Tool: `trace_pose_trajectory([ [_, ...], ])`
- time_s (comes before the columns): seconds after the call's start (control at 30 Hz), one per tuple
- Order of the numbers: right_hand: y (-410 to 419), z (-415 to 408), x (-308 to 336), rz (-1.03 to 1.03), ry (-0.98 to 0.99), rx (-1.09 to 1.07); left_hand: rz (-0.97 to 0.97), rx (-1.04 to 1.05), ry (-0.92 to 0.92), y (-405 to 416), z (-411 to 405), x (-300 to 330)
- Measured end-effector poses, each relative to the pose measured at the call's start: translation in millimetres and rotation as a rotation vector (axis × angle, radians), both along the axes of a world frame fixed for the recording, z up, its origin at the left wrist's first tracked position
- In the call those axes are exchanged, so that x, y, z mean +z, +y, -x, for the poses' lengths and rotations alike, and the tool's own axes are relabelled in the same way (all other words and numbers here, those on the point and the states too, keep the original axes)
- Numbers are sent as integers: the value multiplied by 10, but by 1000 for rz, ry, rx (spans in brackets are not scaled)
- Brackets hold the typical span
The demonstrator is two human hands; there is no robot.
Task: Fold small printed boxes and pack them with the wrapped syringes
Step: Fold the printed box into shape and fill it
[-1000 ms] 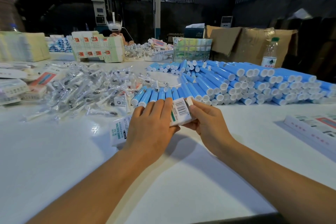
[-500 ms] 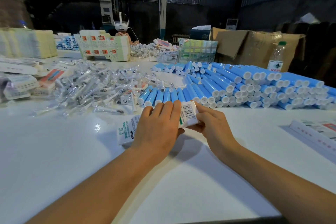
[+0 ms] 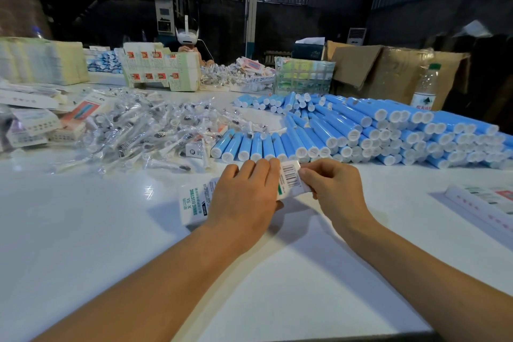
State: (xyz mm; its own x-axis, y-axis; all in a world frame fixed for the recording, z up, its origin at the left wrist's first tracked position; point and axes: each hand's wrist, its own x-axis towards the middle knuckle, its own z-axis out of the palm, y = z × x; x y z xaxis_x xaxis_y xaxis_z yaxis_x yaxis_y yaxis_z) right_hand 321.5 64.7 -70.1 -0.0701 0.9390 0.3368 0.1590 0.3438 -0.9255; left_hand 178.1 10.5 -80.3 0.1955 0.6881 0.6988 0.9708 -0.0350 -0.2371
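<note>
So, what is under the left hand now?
The printed box lies under the left hand on the white table. Its middle is covered; the right hand pinches its barcode end.

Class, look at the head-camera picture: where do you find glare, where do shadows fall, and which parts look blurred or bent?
Head view: a bright glare patch sits on the white table left of the printed box; soft shadows fall beneath the left hand and right hand; the far stacks of flat cartons look soft and blurred; the wide lens bends the table's edges; the background hall is dim.
</note>
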Motion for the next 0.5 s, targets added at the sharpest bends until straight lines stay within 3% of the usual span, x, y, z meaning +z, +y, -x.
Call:
trace_pose_trajectory([
  [0.27, -75, 20, 24, -70, -25, 7, -36, 28, -89, 19, 8, 36],
  [0.5, -63, 64, -51, -184, -254, -110, 62, 119, -117, 22, 7, 26],
])
